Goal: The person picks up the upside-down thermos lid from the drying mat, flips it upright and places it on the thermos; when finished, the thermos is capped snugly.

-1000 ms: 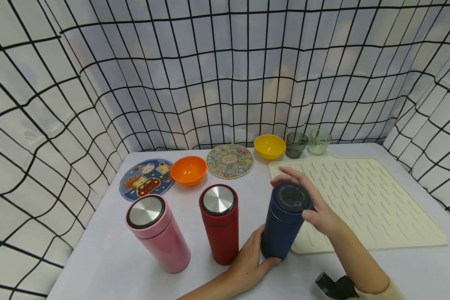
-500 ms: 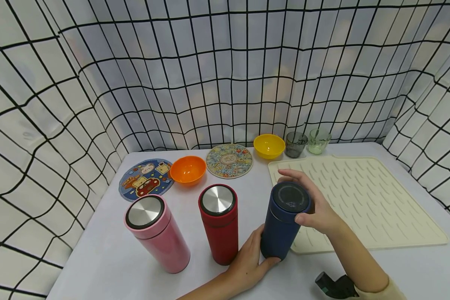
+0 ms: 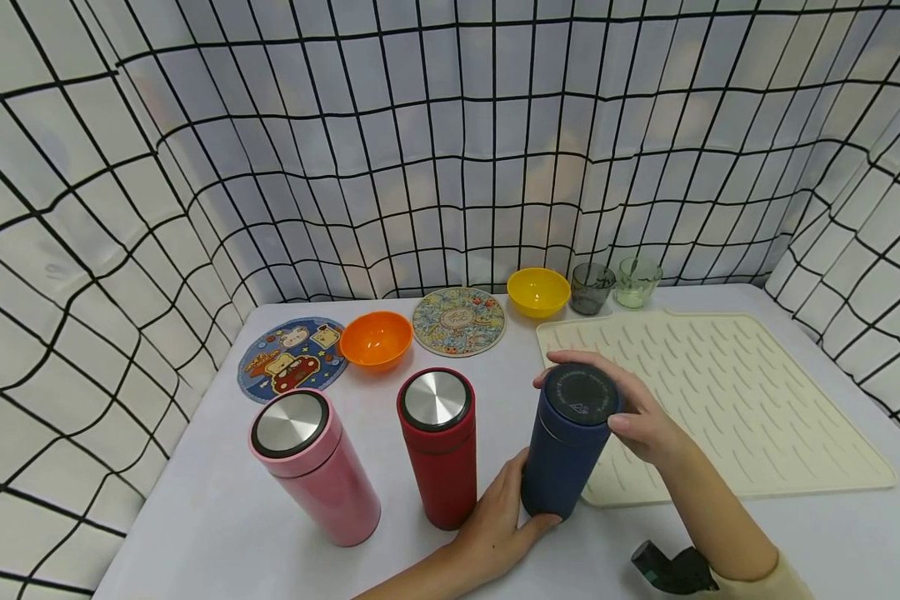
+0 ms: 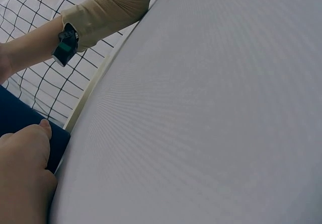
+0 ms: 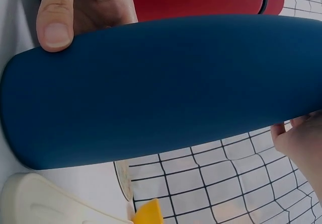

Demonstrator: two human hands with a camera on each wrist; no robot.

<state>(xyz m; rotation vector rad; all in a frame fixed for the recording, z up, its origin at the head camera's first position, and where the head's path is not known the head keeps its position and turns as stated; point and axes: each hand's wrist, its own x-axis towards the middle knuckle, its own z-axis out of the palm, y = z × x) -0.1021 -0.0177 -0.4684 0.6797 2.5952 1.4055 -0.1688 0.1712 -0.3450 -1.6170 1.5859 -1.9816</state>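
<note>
A dark blue thermos (image 3: 566, 458) with a round black-topped lid (image 3: 582, 394) stands on the white table, leaning in the head view. My left hand (image 3: 495, 533) grips it low, thumb at the front of the base and fingers along its left side. Around the lid curls my right hand (image 3: 637, 408), thumb at the near right edge and fingers behind. In the right wrist view the blue thermos (image 5: 166, 90) fills the middle, with my left thumb (image 5: 56, 32) pressed near its base. A red thermos (image 3: 440, 467) stands just left of my left hand.
A pink thermos (image 3: 330, 483) stands further left. Behind are a blue cartoon mat (image 3: 258, 367), an orange bowl (image 3: 377, 340), a patterned round mat (image 3: 459, 321), a yellow bowl (image 3: 538, 292) and two glass cups (image 3: 591, 287). A cream ridged mat (image 3: 750, 400) lies right.
My right thumb slid left with the lid, then back right along its edge. The mark on the lid has turned a little clockwise. My left hand stays at the base.
</note>
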